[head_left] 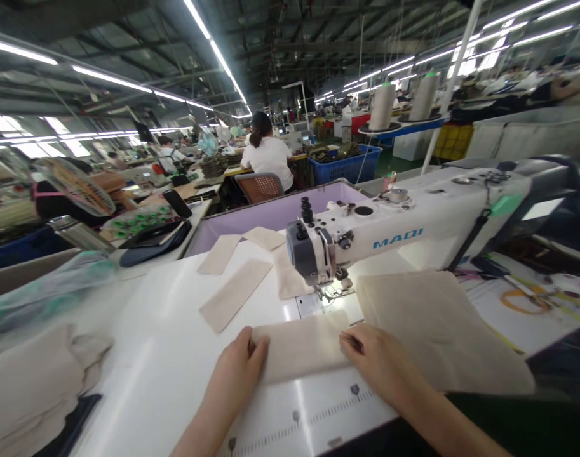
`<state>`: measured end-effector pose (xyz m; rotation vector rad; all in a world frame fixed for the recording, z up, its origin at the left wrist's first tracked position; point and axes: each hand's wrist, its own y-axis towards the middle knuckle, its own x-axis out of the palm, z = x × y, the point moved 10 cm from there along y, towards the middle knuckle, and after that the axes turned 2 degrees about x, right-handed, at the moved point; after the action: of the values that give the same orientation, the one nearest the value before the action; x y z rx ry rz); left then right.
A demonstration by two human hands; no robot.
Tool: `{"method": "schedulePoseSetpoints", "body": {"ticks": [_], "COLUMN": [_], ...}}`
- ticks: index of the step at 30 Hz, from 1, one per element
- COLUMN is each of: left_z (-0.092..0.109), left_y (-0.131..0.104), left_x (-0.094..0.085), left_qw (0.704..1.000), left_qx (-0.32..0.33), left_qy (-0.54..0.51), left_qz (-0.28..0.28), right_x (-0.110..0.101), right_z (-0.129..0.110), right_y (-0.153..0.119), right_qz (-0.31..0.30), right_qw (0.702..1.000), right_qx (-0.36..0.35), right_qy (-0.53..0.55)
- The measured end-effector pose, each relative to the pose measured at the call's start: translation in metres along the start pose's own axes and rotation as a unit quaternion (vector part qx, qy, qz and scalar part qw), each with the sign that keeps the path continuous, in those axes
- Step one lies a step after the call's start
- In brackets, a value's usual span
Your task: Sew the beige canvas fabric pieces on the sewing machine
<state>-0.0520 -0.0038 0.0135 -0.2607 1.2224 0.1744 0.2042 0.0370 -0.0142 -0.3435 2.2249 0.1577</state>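
Observation:
A beige strip of fabric [302, 349] lies on the white sewing table in front of the sewing machine [366, 235]. My left hand [239, 365] pinches the strip's left end between thumb and fingers. At its right end, my right hand [373, 355] has closed fingers gripping the cloth close to the presser foot [335, 289]. The strip's far edge lies just short of the lit needle area. Right of the needle, a larger beige fabric panel [427, 324] lies flat, partly under my right forearm. Behind the strip rest several loose beige pieces, one a rectangular piece [237, 295].
A stack of beige cloth [37, 387] sits at the left edge. Scissors with orange handles [525, 299] lie at the right. Beyond the table is a lilac bin [242, 219]. A person in a white shirt [268, 155] sits farther back. Thread cones [382, 106] stand behind the machine.

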Motion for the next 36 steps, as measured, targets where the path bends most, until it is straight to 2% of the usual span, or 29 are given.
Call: {"method": "schedulePoseSetpoints", "body": {"ticks": [14, 17, 19, 20, 22, 23, 25, 27, 32, 36], "left_z": [0.003, 0.006, 0.012, 0.019, 0.04, 0.05, 0.06, 0.064, 0.087, 0.104], "left_y": [0.001, -0.002, -0.004, -0.005, -0.008, -0.009, -0.008, -0.002, 0.016, 0.038], "left_x": [0.007, 0.011, 0.005, -0.002, -0.007, -0.004, 0.012, 0.021, 0.028, 0.038], "left_qw": [0.999, 0.993, 0.984, 0.977, 0.96, 0.952, 0.943, 0.943, 0.941, 0.945], "left_qx": [0.007, -0.002, 0.005, 0.027, 0.12, 0.174, 0.248, 0.273, 0.303, 0.297], "left_qy": [0.035, 0.11, 0.177, 0.207, 0.236, 0.237, 0.219, 0.19, 0.146, 0.133], "left_qz": [-0.016, -0.036, -0.002, 0.034, 0.086, 0.081, 0.025, -0.007, 0.044, 0.022], "right_x": [0.005, 0.005, 0.004, 0.003, 0.001, 0.0, -0.002, -0.003, 0.0, 0.004], "right_z": [0.002, -0.004, -0.013, -0.018, -0.025, -0.026, -0.025, -0.024, -0.024, -0.03], "right_y": [-0.001, -0.003, -0.005, -0.007, -0.009, -0.009, -0.008, -0.008, -0.012, -0.015], "right_qz": [-0.016, -0.022, -0.029, -0.034, -0.048, -0.055, -0.065, -0.064, -0.042, -0.039], "right_qw": [0.999, 0.996, 0.989, 0.985, 0.977, 0.975, 0.976, 0.98, 0.985, 0.985], "right_qx": [-0.004, -0.042, -0.1, -0.131, -0.176, -0.184, -0.176, -0.158, -0.13, -0.133], "right_qy": [-0.041, -0.073, -0.1, -0.11, -0.113, -0.11, -0.106, -0.108, -0.106, -0.104]}}
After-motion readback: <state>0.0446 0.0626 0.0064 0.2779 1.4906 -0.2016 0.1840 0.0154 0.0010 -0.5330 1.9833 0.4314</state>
